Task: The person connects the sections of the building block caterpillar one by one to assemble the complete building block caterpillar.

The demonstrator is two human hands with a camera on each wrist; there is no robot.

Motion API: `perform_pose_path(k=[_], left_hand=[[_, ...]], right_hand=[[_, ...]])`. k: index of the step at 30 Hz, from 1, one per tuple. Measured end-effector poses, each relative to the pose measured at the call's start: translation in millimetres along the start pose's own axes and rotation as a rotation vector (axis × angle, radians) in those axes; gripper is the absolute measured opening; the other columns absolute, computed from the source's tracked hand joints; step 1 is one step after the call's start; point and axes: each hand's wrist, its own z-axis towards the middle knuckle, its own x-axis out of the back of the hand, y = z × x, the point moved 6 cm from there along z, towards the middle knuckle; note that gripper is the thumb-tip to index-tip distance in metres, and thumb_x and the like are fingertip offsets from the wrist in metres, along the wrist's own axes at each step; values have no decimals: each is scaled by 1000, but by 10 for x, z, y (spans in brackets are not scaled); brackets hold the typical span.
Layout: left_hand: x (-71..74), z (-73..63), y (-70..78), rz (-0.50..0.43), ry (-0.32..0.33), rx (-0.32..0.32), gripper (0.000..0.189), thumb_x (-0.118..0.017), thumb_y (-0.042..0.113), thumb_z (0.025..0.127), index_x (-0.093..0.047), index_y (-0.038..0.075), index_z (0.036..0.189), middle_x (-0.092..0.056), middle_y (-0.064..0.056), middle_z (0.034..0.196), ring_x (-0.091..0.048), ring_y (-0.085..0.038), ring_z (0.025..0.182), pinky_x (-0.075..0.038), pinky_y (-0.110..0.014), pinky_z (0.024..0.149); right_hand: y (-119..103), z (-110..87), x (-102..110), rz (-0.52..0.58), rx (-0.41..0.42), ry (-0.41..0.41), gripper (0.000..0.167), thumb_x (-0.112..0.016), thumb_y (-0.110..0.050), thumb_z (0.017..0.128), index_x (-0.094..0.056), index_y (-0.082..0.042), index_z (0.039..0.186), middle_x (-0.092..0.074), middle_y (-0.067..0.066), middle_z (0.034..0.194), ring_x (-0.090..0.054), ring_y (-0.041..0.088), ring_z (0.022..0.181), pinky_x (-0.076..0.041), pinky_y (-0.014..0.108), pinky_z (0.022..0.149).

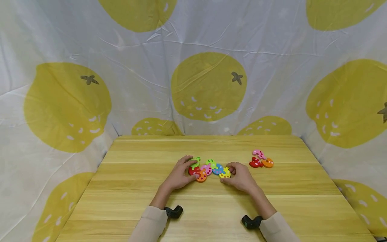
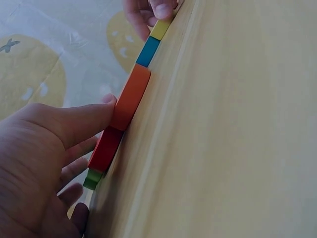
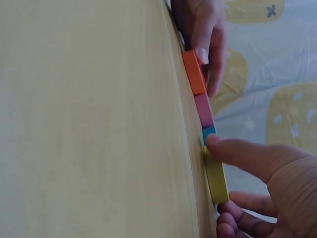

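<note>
Curving loosely, left hand (image 1: 180, 173) grips linked pieces (image 1: 207, 169); right hand (image 1: 241, 176) pinches yellow piece (image 1: 224, 173).

Head view evenly bright; 2 wrist views dimmer, tabletop (image 2: 223, 124) soft.

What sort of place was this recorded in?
Probably a makeshift recording booth: fruit-print fabric hangs behind and beside a wood-grain table, and the person wears black wrist devices.
</note>
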Motion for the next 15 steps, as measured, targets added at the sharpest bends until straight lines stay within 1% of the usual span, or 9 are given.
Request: perform_pose_path(k=[3, 5, 8, 11, 13, 15], left_hand=[[6, 0, -15, -15, 22, -5, 60, -79, 32, 91, -61, 13, 144, -42, -8, 159, -34, -33, 151, -35, -56, 121], [2, 3, -29, -14, 19, -2, 60, -80, 32, 91, -60, 14, 144, -43, -6, 158, -34, -31, 151, -35, -54, 122], [5, 10, -28, -19, 20, -18, 60, -80, 30, 91, -60, 12, 145, -42, -5, 159, -33, -29, 153, -34, -53, 123], [12, 16, -11, -15, 21, -33, 60, -79, 29, 92, -60, 10, 145, -43, -4, 159, -33, -29, 153, -34, -52, 123], [11, 18, -3, -4, 23, -36, 60, -78, 31, 92, -60, 9, 145, -44, -5, 159, -35, -29, 152, -35, -51, 122], [9, 18, -2, 10, 24, -23, 63, -79, 37, 91, -60, 10, 145, -45, -5, 158, -36, -30, 151, -35, -51, 122]], right_hand=[[32, 6, 22, 27, 8, -18, 65, -94, -34, 74, -69, -1, 124, -63, 3, 95, -54, 17, 85, -48, 26, 76], [59, 10, 65, 42, 19, -18, 63, -91, -34, 78, -68, 1, 125, -65, 4, 97, -56, 17, 85, -50, 27, 77], [115, 10, 170, 52, 18, 4, 59, -87, -33, 83, -68, 1, 127, -67, 7, 99, -58, 18, 86, -52, 28, 78], [195, 4, 301, 30, 10, 38, 55, -84, -33, 87, -68, 0, 128, -69, 9, 101, -60, 18, 88, -53, 31, 80], [254, 0, 387, 8, 9, 58, 54, -82, -33, 89, -67, 1, 128, -69, 10, 102, -61, 19, 89, -53, 33, 81], [316, -4, 469, -10, 4, 76, 54, -81, -34, 90, -67, 2, 128, -69, 11, 104, -61, 19, 91, -53, 34, 82]])
